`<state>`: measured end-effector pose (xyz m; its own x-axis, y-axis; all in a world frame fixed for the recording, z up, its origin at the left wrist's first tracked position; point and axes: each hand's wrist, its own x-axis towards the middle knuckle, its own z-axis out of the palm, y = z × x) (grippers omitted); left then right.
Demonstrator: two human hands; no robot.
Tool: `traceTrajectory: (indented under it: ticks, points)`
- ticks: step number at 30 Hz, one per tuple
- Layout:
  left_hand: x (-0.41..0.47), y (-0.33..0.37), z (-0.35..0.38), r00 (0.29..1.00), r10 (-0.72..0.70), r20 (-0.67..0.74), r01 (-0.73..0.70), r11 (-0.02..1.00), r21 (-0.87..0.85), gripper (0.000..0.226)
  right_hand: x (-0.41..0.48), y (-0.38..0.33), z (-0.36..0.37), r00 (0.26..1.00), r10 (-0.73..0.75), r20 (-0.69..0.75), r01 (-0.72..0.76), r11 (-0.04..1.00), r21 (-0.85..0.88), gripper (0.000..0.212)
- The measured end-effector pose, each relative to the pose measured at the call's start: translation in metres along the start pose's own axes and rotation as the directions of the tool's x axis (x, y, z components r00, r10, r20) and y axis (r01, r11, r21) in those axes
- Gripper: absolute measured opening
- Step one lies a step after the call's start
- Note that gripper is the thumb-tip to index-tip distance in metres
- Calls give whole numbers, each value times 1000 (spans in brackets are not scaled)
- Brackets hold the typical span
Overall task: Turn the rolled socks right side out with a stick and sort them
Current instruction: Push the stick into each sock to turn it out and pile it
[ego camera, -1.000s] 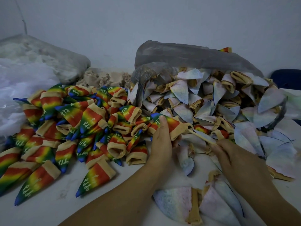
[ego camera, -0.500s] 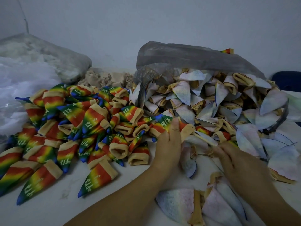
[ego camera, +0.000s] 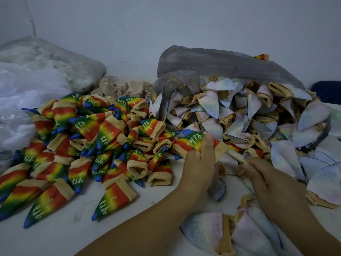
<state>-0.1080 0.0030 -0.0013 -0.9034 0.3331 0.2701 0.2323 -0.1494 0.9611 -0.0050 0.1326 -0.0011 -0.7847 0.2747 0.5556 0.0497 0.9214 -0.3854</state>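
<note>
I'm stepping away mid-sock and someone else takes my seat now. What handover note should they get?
Left hand grips a rainbow sock, right side out.
Right hand holds the stick, its tip in that sock's cuff.
Done: rainbow pile on the left of the table.
Left to do: pull the stick out, drop this sock on that pile, then turn the pale inside-out socks spilling from the grey bag.

A white table [ego camera: 60,235] meets a pale wall [ego camera: 166,24]. At far left a clear bag [ego camera: 55,58] of whitish stuff lies behind crumpled white film [ego camera: 27,93]. A beige heap [ego camera: 120,87] sits beside it at the wall. A grey bag [ego camera: 212,61] slumps right of centre, a dark blue object [ego camera: 326,91] past it
</note>
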Motion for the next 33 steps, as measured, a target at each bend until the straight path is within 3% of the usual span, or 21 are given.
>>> traceTrajectory:
  ticks: [2,4,7,10,12,15,17,20,23,27,30,33]
  points:
    - [1,2,-1,1000,4,-14,-2,997,79,61,-1,0,4,999,33,30,-34,999,39,41]
    - [-2,-3,-4,1000,-9,-1,9,996,84,63,3,1,1,999,-31,7,31,1000,2,35]
    - [1,-16,-3,991,-134,24,135,990,-52,73,10,12,-8,996,-90,5,90,986,-140,29]
    - [15,-20,-12,972,-236,-1,227,939,-258,74,8,30,-17,997,57,54,-45,980,-193,24]
    - [20,-22,-17,976,-216,-27,200,938,-284,72,9,33,-20,977,200,70,-194,977,-87,23]
    - [16,-26,-11,969,-213,127,241,926,-289,66,14,23,-17,937,334,105,-349,917,195,28]
    - [10,-26,-6,958,-193,213,238,947,-213,68,14,7,-12,925,348,153,-380,856,349,28]
    - [4,-19,-5,947,-233,221,261,959,-108,80,8,-10,-9,926,284,249,-378,731,568,29]
    - [-1,-15,-6,935,-215,281,220,975,14,73,6,-16,-6,904,270,330,-426,601,676,28]
    - [-5,-8,-10,931,-128,343,92,989,118,67,6,-15,-6,868,275,413,-489,335,805,35]
    - [-7,-7,-10,922,15,386,-49,996,77,82,5,-16,-4,854,259,452,-517,320,794,30]
    - [-6,-6,-5,920,105,379,-155,983,104,56,4,-14,-1,871,307,383,-488,459,743,35]
